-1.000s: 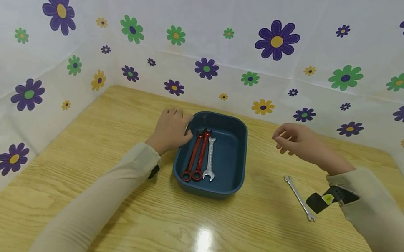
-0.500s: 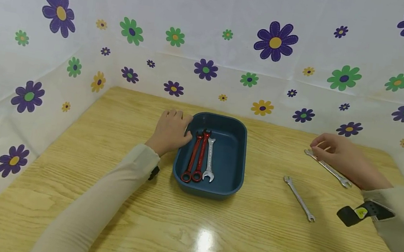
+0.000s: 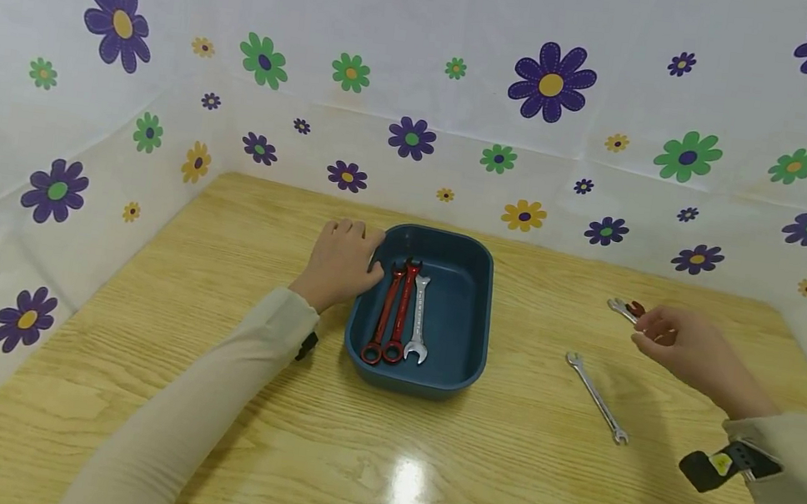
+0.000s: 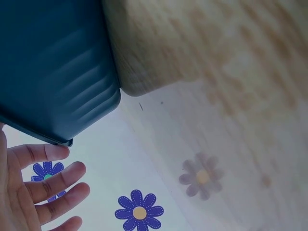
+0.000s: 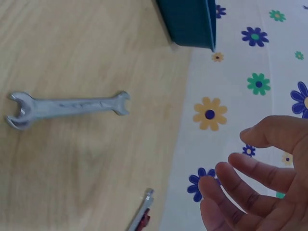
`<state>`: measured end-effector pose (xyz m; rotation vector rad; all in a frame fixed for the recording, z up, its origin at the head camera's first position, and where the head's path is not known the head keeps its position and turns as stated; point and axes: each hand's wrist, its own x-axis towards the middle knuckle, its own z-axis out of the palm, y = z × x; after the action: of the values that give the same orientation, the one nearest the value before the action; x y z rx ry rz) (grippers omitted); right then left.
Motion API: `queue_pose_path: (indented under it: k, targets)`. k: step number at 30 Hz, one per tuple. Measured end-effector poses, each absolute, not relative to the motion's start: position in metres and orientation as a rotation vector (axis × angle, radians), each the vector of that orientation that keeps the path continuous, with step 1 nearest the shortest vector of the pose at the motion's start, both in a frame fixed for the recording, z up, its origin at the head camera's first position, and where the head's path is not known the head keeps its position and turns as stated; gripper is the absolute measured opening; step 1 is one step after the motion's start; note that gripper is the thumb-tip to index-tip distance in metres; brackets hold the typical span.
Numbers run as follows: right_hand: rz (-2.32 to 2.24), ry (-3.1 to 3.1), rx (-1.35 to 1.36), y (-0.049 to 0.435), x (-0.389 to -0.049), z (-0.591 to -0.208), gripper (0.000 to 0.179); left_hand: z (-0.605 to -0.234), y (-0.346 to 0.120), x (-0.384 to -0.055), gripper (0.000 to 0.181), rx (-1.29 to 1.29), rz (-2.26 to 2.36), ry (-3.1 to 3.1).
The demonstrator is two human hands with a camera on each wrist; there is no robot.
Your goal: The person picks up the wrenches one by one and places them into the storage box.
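Observation:
My left hand (image 3: 343, 263) rests at the left rim of a dark blue bin (image 3: 473, 328). Its thumb lies over the rim; in the left wrist view the fingers (image 4: 57, 183) are spread, the uppermost at the bin's lip. Inside lie two red combination wrenches (image 3: 403, 307) and a silver open-end wrench (image 3: 419, 313). At the right, my right hand (image 3: 694, 347) hovers with loosely bent fingers, nothing between them in the right wrist view. Beyond its fingertips show the ends of a silver wrench (image 3: 619, 305) and a red wrench (image 3: 636, 308); the hand hides the rest.
Another silver open-end wrench (image 3: 595, 397) lies on the wooden table (image 3: 511, 484) between the bin and my right hand. A white flower-print sheet (image 3: 461, 32) hangs behind the table and along its left side.
My right hand has moved right, then nearer to me, uncovering the far silver wrench and a red wrench end by its fingers. The left hand and bin have stayed put.

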<state>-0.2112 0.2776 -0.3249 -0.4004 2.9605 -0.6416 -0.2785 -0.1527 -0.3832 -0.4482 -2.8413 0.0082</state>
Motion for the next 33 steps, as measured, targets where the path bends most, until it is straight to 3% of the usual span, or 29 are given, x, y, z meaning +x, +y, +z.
queue_pose_path:
  k: [16,33]
  targets:
    - [-0.568,2.926,-0.415,0.257,-0.19,-0.37,0.019,-0.383,-0.152,-0.277,0.043,-0.437,-0.005,-2.845]
    - [-0.495,2.911,-0.41,0.249,-0.189,-0.391,0.019,-0.382,-0.153,-0.275,0.042,-0.456,-0.03,-2.833]
